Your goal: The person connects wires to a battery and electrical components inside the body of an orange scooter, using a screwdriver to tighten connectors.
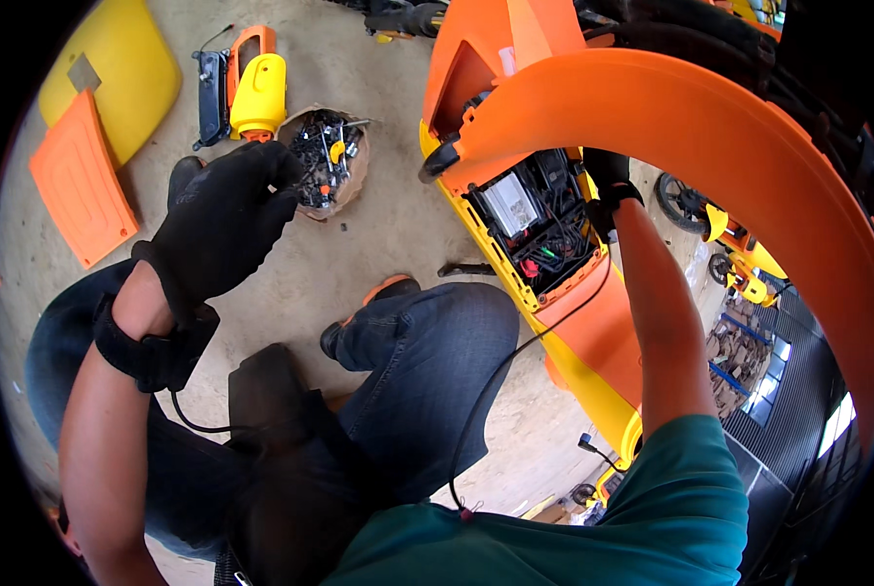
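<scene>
Head view: you are crouched beside an orange and yellow vehicle body [583,356] with its compartment [491,239] open. Inside it, a silver box [510,203] sits toward the upper left, above a bundle of wires [561,249]. A curved orange panel [652,83] arches over the upper end of the compartment and sweeps away to the right.

Step in hand: judged from the two positions, you are fitting or fastening at the opening, one hand at the body and one on the parts side. The next move calls for bringing your left hand across to the opening while the right steadies the work; keep the wires clear of the rim.

Grip, left: your left hand [227,220] is raised, its gloved fingers curled toward the thumb. It is beside the bag [357,181] of small parts [320,146] and well apart from the compartment. Nothing shows between the fingertips, but a small item could be hidden, so you cannot tell whether it is loaded.

Grip, right: your right hand [608,181] is at the far edge of the compartment, just beside the silver box's side of the wiring, partly covered by the curved panel. Its hold cannot be determined.
</scene>
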The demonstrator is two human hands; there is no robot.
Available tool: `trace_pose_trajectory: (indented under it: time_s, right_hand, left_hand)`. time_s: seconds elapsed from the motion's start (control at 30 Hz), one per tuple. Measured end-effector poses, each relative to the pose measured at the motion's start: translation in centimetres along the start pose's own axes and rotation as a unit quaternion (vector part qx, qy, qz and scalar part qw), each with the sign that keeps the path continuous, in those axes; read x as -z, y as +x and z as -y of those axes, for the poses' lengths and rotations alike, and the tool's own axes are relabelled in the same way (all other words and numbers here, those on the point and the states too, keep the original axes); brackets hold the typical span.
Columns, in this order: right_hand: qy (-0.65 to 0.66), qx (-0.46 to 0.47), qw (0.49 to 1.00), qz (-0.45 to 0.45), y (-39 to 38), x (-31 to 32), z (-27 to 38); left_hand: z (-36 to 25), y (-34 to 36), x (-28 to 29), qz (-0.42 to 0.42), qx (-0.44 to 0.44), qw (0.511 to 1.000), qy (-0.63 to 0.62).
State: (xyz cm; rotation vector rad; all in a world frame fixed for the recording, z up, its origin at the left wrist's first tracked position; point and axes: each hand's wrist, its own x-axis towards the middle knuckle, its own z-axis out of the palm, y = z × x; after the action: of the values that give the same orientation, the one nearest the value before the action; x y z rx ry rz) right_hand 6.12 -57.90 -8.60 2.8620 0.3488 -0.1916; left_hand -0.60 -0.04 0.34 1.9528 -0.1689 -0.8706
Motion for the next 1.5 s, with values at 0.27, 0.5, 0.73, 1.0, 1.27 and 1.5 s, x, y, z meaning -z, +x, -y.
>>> trace_pose_trajectory:
  time_s: [0.27, 0.5, 0.73, 1.0, 1.27, 1.5]
  right_hand:
    - [0.012, 0.006, 1.000, -0.007, 0.1, -0.3, -1.7]
    - [-0.009, 0.012, 0.999, -0.031, 0.4, -0.7, -1.6]
    - [-0.003, -0.001, 0.999, -0.032, 0.2, -1.3, -2.1]
    - [0.047, -0.017, 0.999, -0.010, 2.9, -1.0, -2.5]
    - [0.090, -0.022, 0.996, -0.019, 1.2, 0.7, -0.3]
    - [0.177, -0.118, 0.977, -0.014, 0.1, 0.4, 0.9]
  left_hand:
    - [1.4, -0.2, -0.8, -0.056, -0.087, 0.995, 0.001]
    - [1.4, -0.2, -0.4, -0.056, -0.062, 0.996, 0.023]
    - [1.3, -0.2, -0.6, -0.052, -0.047, 0.997, 0.043]
    - [1.2, -0.1, -0.8, -0.028, -0.025, 0.999, 0.015]
    - [2.6, 0.0, -1.2, -0.076, -0.098, 0.989, 0.081]
    - [1.3, -0.1, -0.8, -0.019, -0.047, 0.997, 0.050]
